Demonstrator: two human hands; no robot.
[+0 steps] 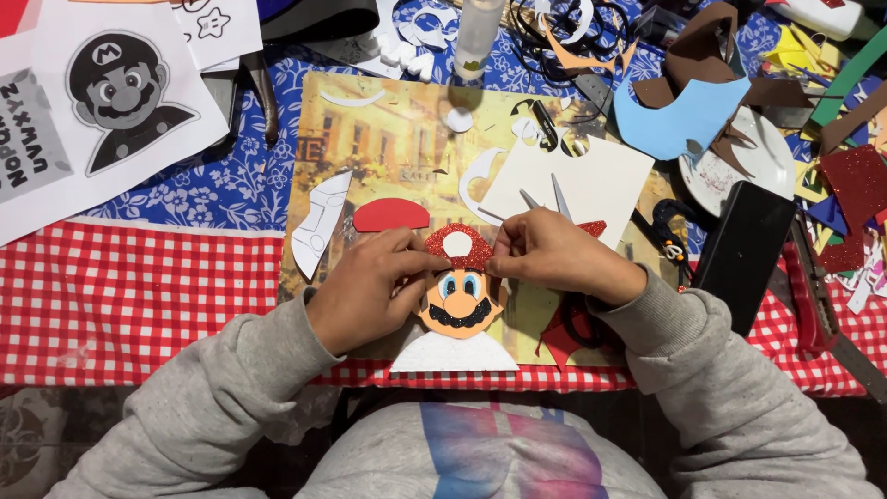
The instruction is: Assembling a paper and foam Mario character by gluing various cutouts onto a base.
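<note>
A foam craft face (459, 300) with blue eyes, a black moustache and a red glitter cap with a white circle lies on a picture placemat (388, 139). My left hand (370, 286) grips the face's left side, fingers touching the cap's edge. My right hand (550, 254) pinches the cap's right edge. A white foam triangle (453, 354) sits under the face. A plain red cap-shaped foam piece (391, 214) lies just above my left hand. Scissors (554, 196) rest on white paper behind my right hand.
A printed black-and-white cartoon face sheet (115, 92) lies at the upper left. A glue bottle (479, 37) stands at the top. Foam scraps, a blue cut-out (679, 120) and a plate (739, 162) crowd the upper right. A black box (744, 254) sits to the right.
</note>
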